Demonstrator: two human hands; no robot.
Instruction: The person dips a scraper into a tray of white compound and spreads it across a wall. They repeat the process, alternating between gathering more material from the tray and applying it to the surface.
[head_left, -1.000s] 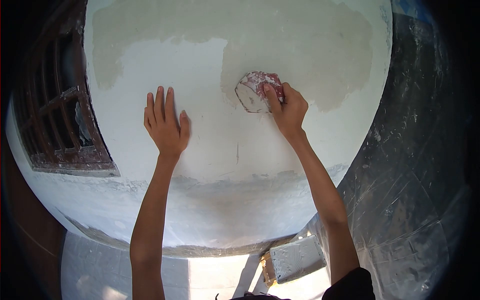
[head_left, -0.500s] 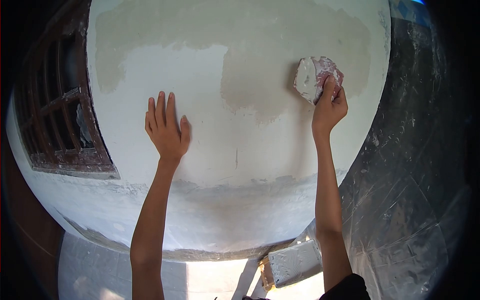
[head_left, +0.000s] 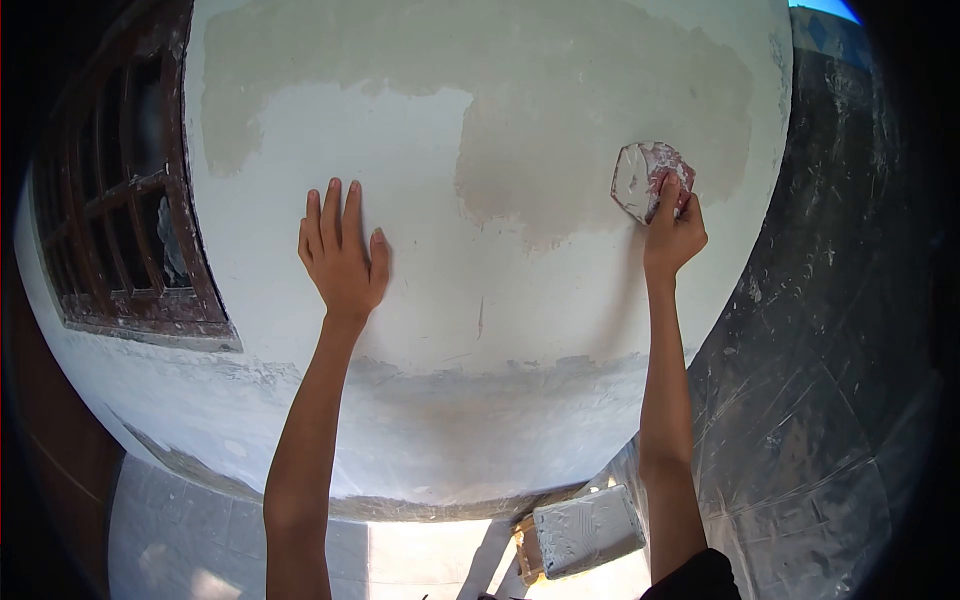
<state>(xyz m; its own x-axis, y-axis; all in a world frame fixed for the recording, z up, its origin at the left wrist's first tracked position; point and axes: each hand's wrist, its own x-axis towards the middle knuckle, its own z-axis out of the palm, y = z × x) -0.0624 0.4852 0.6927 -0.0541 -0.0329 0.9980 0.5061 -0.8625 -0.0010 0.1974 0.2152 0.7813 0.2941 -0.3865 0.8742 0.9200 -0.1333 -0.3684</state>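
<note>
My right hand [head_left: 676, 238] grips a flat, reddish putty spreader [head_left: 634, 184] with several straight edges, thickly smeared with white putty. Thumb and fingers pinch its lower right part, and the spreader lies close against the wall [head_left: 420, 300], over the right side of a darker grey-beige patch [head_left: 600, 90]. My left hand [head_left: 343, 265] rests flat on the whiter part of the wall, fingers stretched upward and thumb apart, holding nothing. Below that hand the white coat gives way to a rougher, greyish band [head_left: 480, 400].
A brown wooden window [head_left: 130, 200] with several panes is set in the wall at left. On the floor near my right forearm stands a tray [head_left: 588, 530] of white putty. Dark, white-spattered plastic sheeting [head_left: 800, 400] covers the right side.
My right hand has moved slightly down and right with the spreader, which now lies flatter to the wall. The view has shifted slightly; my left hand stays on the same spot.
</note>
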